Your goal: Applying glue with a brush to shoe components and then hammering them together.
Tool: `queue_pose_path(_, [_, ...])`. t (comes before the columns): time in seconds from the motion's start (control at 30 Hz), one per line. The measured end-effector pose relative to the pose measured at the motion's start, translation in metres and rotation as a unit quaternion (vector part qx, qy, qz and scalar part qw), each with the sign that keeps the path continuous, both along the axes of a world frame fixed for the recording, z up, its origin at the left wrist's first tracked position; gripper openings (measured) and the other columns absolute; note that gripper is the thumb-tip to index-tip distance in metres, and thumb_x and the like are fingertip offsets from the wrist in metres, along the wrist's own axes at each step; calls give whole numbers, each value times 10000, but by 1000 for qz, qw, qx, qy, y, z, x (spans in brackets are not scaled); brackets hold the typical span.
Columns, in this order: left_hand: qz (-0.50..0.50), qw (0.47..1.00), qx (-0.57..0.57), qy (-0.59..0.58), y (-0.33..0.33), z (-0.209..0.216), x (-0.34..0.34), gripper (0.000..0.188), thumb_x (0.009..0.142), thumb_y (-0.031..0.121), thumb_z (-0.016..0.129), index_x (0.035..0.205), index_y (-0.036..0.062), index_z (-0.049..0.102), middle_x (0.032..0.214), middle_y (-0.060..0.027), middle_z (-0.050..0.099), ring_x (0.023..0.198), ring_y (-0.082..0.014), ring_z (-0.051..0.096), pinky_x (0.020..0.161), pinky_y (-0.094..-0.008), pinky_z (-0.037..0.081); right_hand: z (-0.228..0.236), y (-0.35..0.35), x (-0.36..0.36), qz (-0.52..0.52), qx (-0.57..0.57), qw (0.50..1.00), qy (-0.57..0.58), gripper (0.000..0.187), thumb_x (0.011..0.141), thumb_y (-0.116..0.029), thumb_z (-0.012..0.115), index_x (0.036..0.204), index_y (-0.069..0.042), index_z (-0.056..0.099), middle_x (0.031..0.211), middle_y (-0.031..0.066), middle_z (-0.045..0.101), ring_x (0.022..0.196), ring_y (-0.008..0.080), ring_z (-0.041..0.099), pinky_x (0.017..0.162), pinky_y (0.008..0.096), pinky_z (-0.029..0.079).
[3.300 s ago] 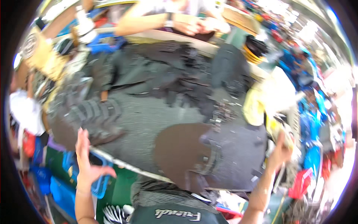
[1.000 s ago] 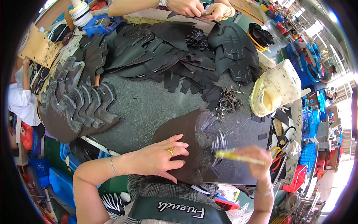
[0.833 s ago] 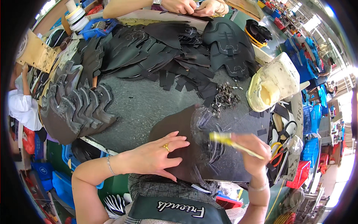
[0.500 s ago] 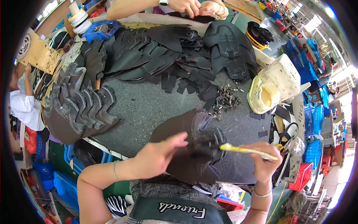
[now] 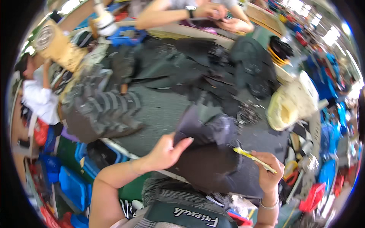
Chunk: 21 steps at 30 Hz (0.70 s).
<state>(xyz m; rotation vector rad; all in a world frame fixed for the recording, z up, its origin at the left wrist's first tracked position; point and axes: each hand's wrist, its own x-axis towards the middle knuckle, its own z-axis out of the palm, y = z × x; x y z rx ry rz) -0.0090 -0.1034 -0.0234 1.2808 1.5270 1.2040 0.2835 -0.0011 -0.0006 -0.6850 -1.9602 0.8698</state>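
My left hand point(image 5: 164, 152) has its thumb and fingers closed on the left edge of a dark, flat shoe-upper piece point(image 5: 205, 129), which is raised and blurred by motion. Beneath and nearer to me lies another broad dark brown piece point(image 5: 207, 163) on the work table. To the right, my right hand point(image 5: 270, 167) grips a slim yellow brush point(image 5: 253, 158), its tip pointing left beside the edge of the pieces. Fine detail on both pieces is smeared.
A crusted, cream-coloured glue pot point(image 5: 292, 104) stands at the table's right. Overlapping cut pieces point(image 5: 100, 104) lie at left, a pile of dark pieces point(image 5: 171, 57) at the back, and small metal bits point(image 5: 249, 113) near the middle. Across the table a co-worker's hands point(image 5: 218, 15) are busy.
My left hand has gone from hovering open to gripping the dark piece and lifting it. The brush tip has come off the pieces' edge. The whole view has shifted.
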Motion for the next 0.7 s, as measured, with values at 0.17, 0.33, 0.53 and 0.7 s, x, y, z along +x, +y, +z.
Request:
queue_pose_path(0.17, [122, 941, 271, 165, -49, 19, -63, 483, 864, 266, 653, 1223, -50, 587, 1288, -196, 579, 1252, -326, 513, 1069, -404, 353, -11, -2, 7, -111, -29, 987, -111, 77, 789, 69, 643, 851, 23, 648, 890, 131, 701, 779, 190, 660, 738, 296, 516])
queue_pose_path(0.33, [391, 713, 116, 571, -159, 8, -159, 546, 705, -67, 463, 1197, 71, 654, 1335, -138, 563, 1307, -355, 455, 1138, -512, 258, -22, 3, 8, -75, -51, 992, -86, 39, 858, 4, 639, 880, 11, 608, 916, 118, 689, 785, 140, 597, 729, 256, 458])
queue_pose_path(0.53, [329, 789, -65, 516, -190, -28, -189, 821, 583, 118, 843, 1345, 166, 540, 1442, -109, 453, 1371, -329, 370, 1158, -535, 202, -18, 5, 15, -113, -112, 982, -104, 45, 871, -18, 642, 882, 3, 605, 926, 82, 663, 810, 122, 566, 749, 252, 449])
queue_pose_path(0.7, [301, 776, 46, 552, -176, -45, -232, 548, 615, -68, 727, 1135, 99, 683, 1250, -104, 624, 1251, -284, 525, 1087, -429, 387, -2, 16, 45, -240, -9, 970, -43, 50, 828, 32, 639, 876, 46, 643, 906, 100, 688, 802, 152, 632, 774, 276, 496])
